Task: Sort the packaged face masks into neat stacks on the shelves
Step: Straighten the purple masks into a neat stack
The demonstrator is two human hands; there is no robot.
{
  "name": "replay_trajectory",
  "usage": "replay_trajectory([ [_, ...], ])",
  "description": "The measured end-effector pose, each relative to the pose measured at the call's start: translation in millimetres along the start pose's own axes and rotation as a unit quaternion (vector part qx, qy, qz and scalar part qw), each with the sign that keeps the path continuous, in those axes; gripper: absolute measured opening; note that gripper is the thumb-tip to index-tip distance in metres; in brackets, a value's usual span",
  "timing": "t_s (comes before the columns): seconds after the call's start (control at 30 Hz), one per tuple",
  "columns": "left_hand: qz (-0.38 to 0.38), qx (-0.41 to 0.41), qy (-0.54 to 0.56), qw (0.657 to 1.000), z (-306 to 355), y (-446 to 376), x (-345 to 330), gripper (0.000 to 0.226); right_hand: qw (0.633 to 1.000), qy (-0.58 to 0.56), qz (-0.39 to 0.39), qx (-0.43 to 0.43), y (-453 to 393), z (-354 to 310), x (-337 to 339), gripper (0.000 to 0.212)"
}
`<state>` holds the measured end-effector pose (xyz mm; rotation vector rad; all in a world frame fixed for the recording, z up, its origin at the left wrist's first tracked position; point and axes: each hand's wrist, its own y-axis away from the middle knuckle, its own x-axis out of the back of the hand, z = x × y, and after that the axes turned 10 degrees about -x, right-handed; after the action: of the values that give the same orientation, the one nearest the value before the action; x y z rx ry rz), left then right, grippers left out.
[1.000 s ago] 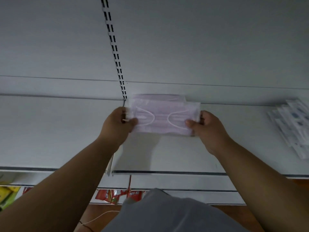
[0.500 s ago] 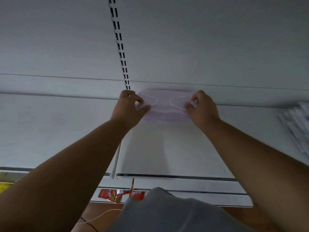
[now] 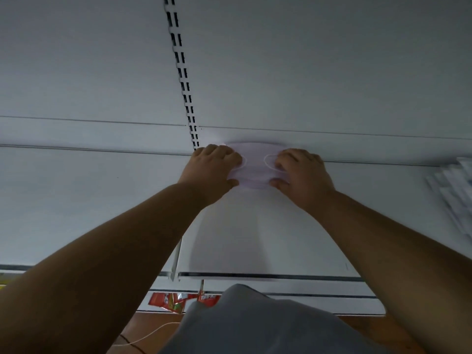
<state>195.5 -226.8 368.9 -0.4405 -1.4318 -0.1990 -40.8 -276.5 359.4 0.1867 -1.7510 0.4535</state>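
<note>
While both hands, left hand (image 3: 213,169) and right hand (image 3: 302,175), grip the pale pink plastic-wrapped mask packet (image 3: 255,169) by its ends, squaring it flush against the white metal shelf (image 3: 255,238) back seems best.

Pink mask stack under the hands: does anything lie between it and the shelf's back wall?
Nothing visible does. The pink mask stack lies at the back wall, with the left hand and right hand on its two ends.

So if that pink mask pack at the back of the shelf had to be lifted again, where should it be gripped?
Probably by its two short ends, from the front. The pink mask pack lies flat against the shelf's back wall, so only its near edge and ends are open; the left hand and right hand already sit there.
</note>
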Motion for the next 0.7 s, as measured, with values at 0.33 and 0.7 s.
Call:
replay_trajectory([
  [0.33, 0.022, 0.057, 0.054, 0.997, -0.2, 6.8, -11.0, 0.056, 0.997, -0.064, -0.032, -0.04, 1.8, 0.5, -7.4, 0.049],
  [0.7, 0.022, 0.078, -0.012, 0.997, -0.2, 6.7, -15.2, 0.071, 0.998, 0.049, 0.017, -0.022, -0.8, -4.2, -10.2, 0.071],
])
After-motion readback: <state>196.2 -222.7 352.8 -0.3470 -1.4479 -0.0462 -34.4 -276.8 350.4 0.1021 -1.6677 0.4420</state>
